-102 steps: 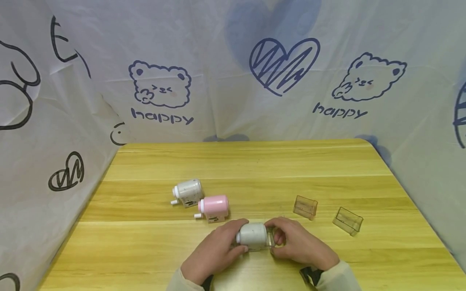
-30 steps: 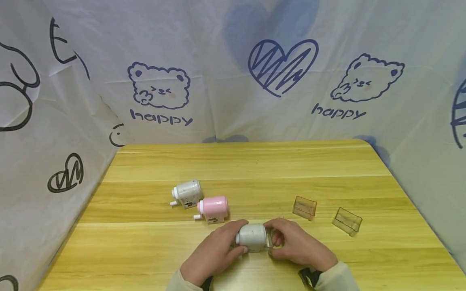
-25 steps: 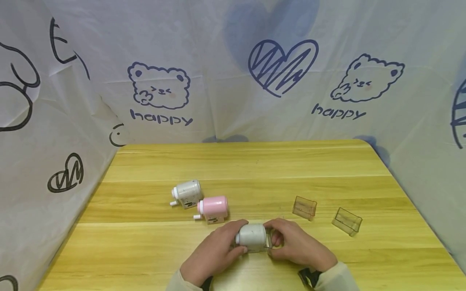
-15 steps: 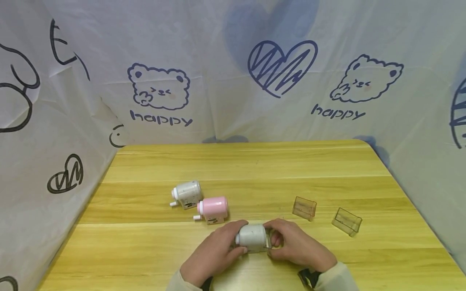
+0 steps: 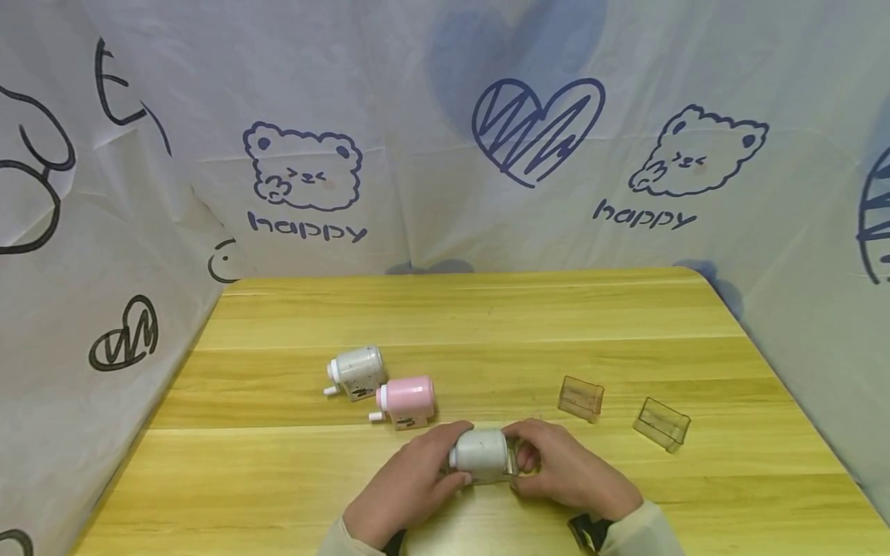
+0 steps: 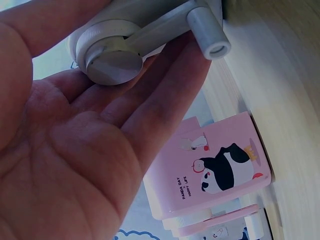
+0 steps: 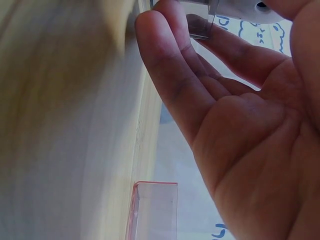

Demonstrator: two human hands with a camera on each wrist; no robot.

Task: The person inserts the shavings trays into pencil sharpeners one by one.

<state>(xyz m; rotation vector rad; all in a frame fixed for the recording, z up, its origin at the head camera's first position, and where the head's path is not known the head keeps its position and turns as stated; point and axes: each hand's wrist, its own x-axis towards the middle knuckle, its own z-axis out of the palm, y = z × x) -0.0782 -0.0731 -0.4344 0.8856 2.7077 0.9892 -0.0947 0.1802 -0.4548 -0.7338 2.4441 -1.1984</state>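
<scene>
In the head view, the left hand [image 5: 417,475] held a grey-white sharpener [image 5: 481,451] low over the near middle of the table [image 5: 487,324], thumb on the near side and fingers on the far side, spread only as wide as its body. The right hand [image 5: 570,467] pinched a clear tray [image 5: 513,457] at the sharpener's right end, the fingertips nearly together; part of the tray stuck out of the body, and its contents could not be made out. Farther right lay an orange-tinted tray [image 5: 581,399] and a smoky tray [image 5: 662,424], apart from each other, the wood grain showing through both. To the left stood a pink sharpener [image 5: 407,395] and, just behind it, a speckled sharpener [image 5: 358,372].

In the left wrist view, the crank [image 6: 210,35] and round knob [image 6: 115,65] of the held sharpener faced the palm, with fingers passing behind them. A panda print [image 6: 227,170] decorated the pink sharpener.

In the right wrist view, the curled fingers partly hid the clear tray beside the sharpener's end, which had a round hole [image 7: 261,6]. How far in the tray sat could not be told. Below, the orange-tinted tray showed a reddish rim.
</scene>
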